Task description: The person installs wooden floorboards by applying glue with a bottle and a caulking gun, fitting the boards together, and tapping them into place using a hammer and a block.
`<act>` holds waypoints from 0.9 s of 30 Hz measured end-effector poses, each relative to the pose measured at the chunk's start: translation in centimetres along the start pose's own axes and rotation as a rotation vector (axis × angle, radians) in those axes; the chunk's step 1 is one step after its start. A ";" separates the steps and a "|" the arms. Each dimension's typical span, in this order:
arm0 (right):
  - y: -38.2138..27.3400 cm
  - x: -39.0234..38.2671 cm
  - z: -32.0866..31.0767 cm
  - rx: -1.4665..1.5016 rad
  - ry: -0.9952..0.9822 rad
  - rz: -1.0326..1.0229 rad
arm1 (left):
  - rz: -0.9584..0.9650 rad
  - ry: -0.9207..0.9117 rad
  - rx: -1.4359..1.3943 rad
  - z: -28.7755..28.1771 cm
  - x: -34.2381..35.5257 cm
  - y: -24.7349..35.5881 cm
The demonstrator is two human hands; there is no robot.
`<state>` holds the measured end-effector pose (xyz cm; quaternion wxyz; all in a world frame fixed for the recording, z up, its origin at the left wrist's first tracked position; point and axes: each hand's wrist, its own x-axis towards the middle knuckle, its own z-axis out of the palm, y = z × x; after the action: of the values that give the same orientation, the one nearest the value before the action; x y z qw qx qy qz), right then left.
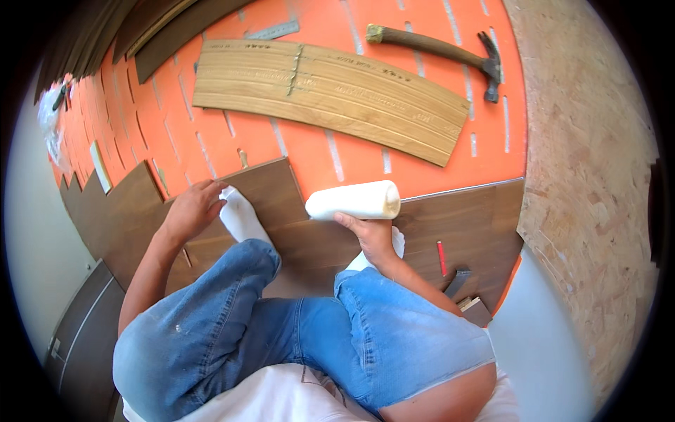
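Note:
My right hand (pixel 371 238) is closed beneath a thick white cylinder with a tan end, which looks like the head of a mallet (pixel 349 201); its handle is hidden. The mallet lies over the edge of the laid brown floor planks (pixel 316 246), in front of my right foot. My left hand (pixel 193 211) rests at the far edge of a brown plank (pixel 271 184), beside my white-socked left foot (pixel 242 216). Its fingers are bent but apart, and I see nothing in them.
A light-brown plank (pixel 330 95) lies underside up on orange underlay (pixel 415 172). Behind it are a claw hammer (pixel 436 48) and a metal ruler (pixel 275 30). Dark planks (pixel 165 42) stack far left. A red pencil (pixel 441 257) and dark block (pixel 458 282) lie right; particle board (pixel 583 141) beyond.

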<state>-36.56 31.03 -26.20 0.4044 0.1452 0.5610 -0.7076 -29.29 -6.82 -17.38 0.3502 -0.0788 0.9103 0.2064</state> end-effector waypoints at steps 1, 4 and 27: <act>-0.7 -0.4 -0.4 0.011 0.044 -0.023 | 0.007 0.009 0.042 -0.6 1.2 0.0; -0.9 -1.4 -4.1 0.194 0.203 -0.084 | 0.075 0.181 0.090 -2.1 5.1 0.0; -6.3 -9.8 -27.8 -1.006 0.986 0.157 | 0.607 0.516 0.474 -2.1 19.0 4.8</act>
<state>-41.90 60.66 -24.60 0.1712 0.2842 0.9254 -0.1832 -46.07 -3.36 -27.11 0.0445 0.2246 0.9716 0.0595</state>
